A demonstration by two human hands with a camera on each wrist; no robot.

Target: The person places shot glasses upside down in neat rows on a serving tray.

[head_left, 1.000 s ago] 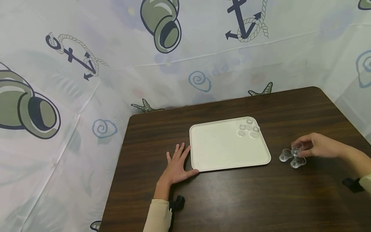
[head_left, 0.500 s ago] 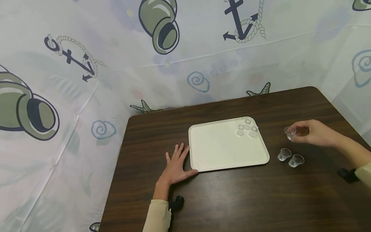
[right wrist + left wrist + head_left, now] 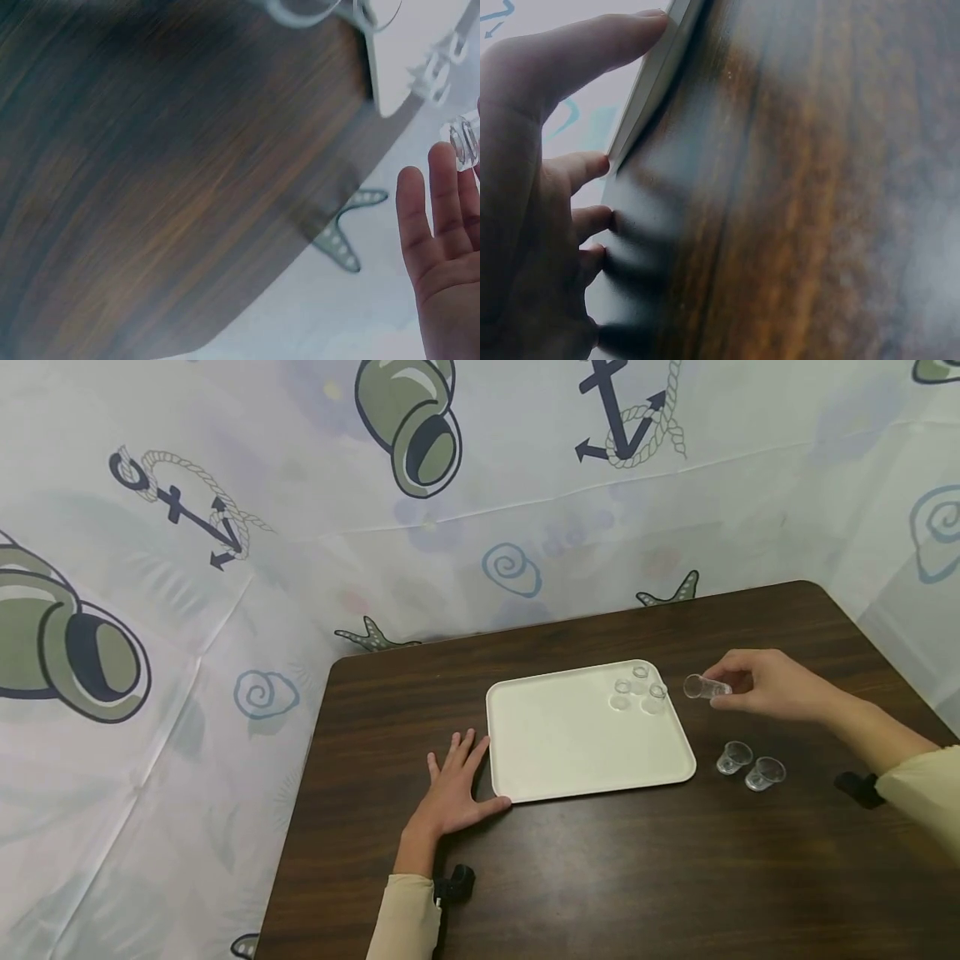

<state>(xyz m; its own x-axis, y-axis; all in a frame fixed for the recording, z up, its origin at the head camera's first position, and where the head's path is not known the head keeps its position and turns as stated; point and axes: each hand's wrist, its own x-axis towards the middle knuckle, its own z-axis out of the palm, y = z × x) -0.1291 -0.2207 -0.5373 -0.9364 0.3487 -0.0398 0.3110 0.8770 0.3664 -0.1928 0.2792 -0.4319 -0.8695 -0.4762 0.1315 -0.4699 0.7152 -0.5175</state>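
In the head view my right hand (image 3: 787,685) pinches a small clear shot glass (image 3: 697,687) between thumb and fingers. The glass is tipped on its side above the table, its mouth pointing left. A bit of this glass (image 3: 463,142) also shows at the right wrist view's edge. My left hand (image 3: 448,797) is spread flat, with thumb and index fingertip touching the left edge of the cream tray (image 3: 570,752). Three clear glasses (image 3: 656,696) stand mouth down in the tray's far right corner. Two more glasses (image 3: 764,774) stand mouth up on the table, right of the tray.
A dark wood-grain table (image 3: 585,877) lies under everything, its far edge against a patterned cloth backdrop (image 3: 420,560). The tray's low raised rim (image 3: 641,94) crosses the left wrist view. Black straps with cameras (image 3: 456,885) sit on both wrists.
My right hand has lifted one glass from beside the other two and carried it left and away from me toward the tray, turning it sideways. The left hand has stayed at the tray.
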